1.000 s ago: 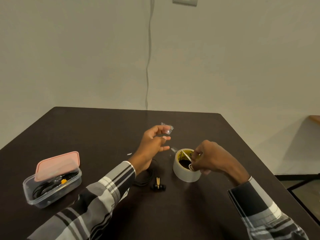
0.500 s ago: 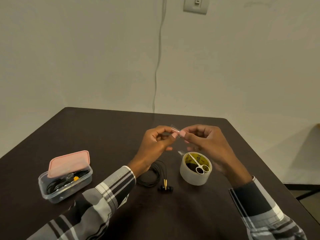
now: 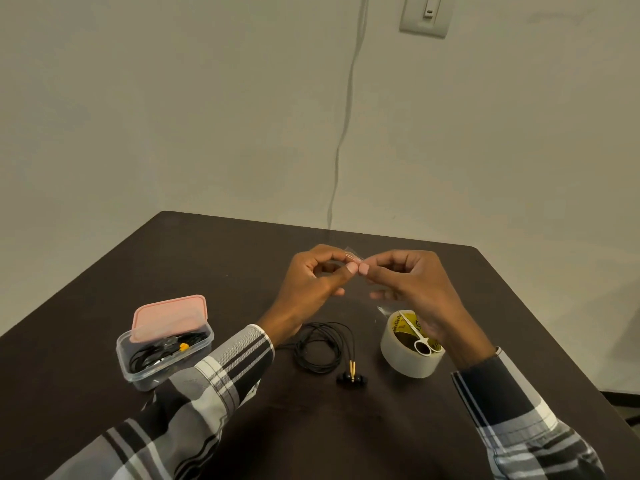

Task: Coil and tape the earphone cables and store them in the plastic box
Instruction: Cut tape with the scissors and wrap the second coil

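Earphone cable (image 3: 320, 348) coiled on table | below, between both hands

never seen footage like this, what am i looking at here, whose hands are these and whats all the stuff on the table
There is no machine here. A person wears a camera on the head, so the single picture looks forward and down at their own two hands above a dark table.

The left hand and the right hand meet in the air, and each pinches one end of a small clear piece of tape.

On the table, between the arms, lies a coiled black earphone cable, with its gold-tipped earbuds at the near side. To the right stands a roll of tape with small white scissors resting on top. To the left is a clear plastic box that already holds dark cables, its pink lid lying loosely over it.
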Tool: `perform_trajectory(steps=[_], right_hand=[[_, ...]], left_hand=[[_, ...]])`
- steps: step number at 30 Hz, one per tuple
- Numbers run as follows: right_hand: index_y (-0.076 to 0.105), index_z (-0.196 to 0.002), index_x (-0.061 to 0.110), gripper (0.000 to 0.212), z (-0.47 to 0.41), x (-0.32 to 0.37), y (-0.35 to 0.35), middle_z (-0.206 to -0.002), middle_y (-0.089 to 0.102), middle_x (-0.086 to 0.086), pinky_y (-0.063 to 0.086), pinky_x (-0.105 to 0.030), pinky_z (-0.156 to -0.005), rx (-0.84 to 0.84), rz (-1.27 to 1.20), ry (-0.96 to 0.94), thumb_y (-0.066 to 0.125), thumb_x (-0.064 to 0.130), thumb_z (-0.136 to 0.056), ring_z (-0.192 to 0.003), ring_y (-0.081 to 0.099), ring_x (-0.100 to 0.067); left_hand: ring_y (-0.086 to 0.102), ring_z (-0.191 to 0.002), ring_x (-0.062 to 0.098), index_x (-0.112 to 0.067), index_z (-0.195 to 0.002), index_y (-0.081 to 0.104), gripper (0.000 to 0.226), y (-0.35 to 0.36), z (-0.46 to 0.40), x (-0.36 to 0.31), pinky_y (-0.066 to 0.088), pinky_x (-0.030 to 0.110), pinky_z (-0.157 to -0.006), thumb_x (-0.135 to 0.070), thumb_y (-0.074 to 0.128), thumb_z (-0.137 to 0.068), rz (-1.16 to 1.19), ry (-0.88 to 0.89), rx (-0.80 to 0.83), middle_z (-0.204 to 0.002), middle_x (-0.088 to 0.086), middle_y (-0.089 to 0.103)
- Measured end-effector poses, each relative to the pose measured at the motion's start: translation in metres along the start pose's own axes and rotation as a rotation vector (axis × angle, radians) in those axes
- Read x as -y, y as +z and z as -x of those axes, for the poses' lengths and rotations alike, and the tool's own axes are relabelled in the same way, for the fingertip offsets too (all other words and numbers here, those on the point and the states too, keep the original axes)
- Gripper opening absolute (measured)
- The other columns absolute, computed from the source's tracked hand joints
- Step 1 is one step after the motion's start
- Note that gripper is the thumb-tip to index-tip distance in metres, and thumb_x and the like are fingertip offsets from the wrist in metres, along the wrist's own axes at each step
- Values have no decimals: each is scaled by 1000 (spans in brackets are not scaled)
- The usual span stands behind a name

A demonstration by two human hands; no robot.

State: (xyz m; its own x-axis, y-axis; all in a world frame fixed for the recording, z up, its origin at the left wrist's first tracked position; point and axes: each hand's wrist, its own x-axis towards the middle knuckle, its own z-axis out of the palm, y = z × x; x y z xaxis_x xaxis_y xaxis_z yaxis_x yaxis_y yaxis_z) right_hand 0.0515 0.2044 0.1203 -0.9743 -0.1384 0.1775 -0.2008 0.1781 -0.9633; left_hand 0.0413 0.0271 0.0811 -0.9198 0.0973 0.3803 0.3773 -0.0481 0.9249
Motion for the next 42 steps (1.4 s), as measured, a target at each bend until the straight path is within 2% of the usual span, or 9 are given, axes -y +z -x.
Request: perform_trajectory(steps=[5, 11, 15, 20, 25, 30, 32, 36, 42], right_hand=[[78, -93, 5, 12, -4, -1, 4, -86, 77, -10, 61, -28, -65, -11, -20, 19, 77, 14, -84, -83, 72, -16], [76, -91, -1, 12, -6, 0, 4, -93, 75, -18, 62, -33, -66, 14, -95, 85, 76, 9, -84, -84, 71, -20], [76, -85, -3, 7, -8, -1, 5, -88, 75, -16, 61, -34, -66, -18, -161, 115, 72, 2, -84, -81, 70, -21], [74, -83, -6, 9, -6, -4, 11, -81, 74, -12, 60, -31, -62, -84, -244, 95, 68, -1, -85, -77, 69, -18], [76, -82, -3, 11, -6, -10, 16, -84, 75, -11, 60, -32, -64, -122, -278, 69, 67, 2, -87, -81, 69, -17], [78, -92, 14, 7, -8, -15, 15, -90, 77, -2, 64, -39, -68, -181, 27, -43, 74, 16, -88, -88, 73, -17], [76, -103, 17, 16, -9, -14, 10, -94, 76, -1, 64, -39, -69, -206, 36, -57, 75, 22, -88, -89, 73, -14], [77, -101, 17, 18, -7, -9, 9, -96, 76, 0, 63, -40, -73, -110, -11, -60, 76, 27, -86, -94, 73, -14], [78, -92, 12, 10, -6, -9, 15, -91, 77, -4, 63, -38, -73, -33, 17, -91, 77, 19, -85, -93, 73, -21]], left_hand=[[67, -97, 23, -21, -91, 77, 10, -7, -1, -1, 61, 33, -71, -13, 72, -89, -51, 33, 6, -108, 2, 68], [65, -90, 12, -16, -94, 79, 9, -14, -3, 0, 60, 35, -69, -13, 73, -88, -142, 59, 24, -99, -3, 68], [64, -89, 6, -15, -94, 79, 9, -17, -5, 3, 53, 26, -74, -15, 74, -86, -219, 72, 42, -96, -8, 68], [61, -81, 2, -12, -88, 79, 5, -16, -6, 2, 51, 21, -67, -14, 76, -85, -193, 32, 30, -93, -4, 67], [61, -77, 2, -9, -85, 79, 5, -17, -6, 0, 54, 23, -63, -13, 76, -84, -175, -5, 12, -91, -2, 66], [63, -79, 11, -6, -79, 76, 7, -22, -6, 0, 55, 26, -64, -11, 77, -83, -200, -15, 2, -94, 1, 68], [64, -81, 20, -4, -78, 74, 10, -23, -6, 1, 55, 28, -64, -12, 77, -83, -202, -17, -8, -96, 2, 68], [65, -88, 32, -4, -81, 75, 12, -24, -5, 1, 56, 29, -63, -14, 73, -87, -179, -7, -14, -99, 2, 68], [66, -89, 24, -13, -81, 78, 12, -19, -4, -4, 57, 32, -63, -20, 72, -88, -194, 25, 3, -96, -1, 68]])
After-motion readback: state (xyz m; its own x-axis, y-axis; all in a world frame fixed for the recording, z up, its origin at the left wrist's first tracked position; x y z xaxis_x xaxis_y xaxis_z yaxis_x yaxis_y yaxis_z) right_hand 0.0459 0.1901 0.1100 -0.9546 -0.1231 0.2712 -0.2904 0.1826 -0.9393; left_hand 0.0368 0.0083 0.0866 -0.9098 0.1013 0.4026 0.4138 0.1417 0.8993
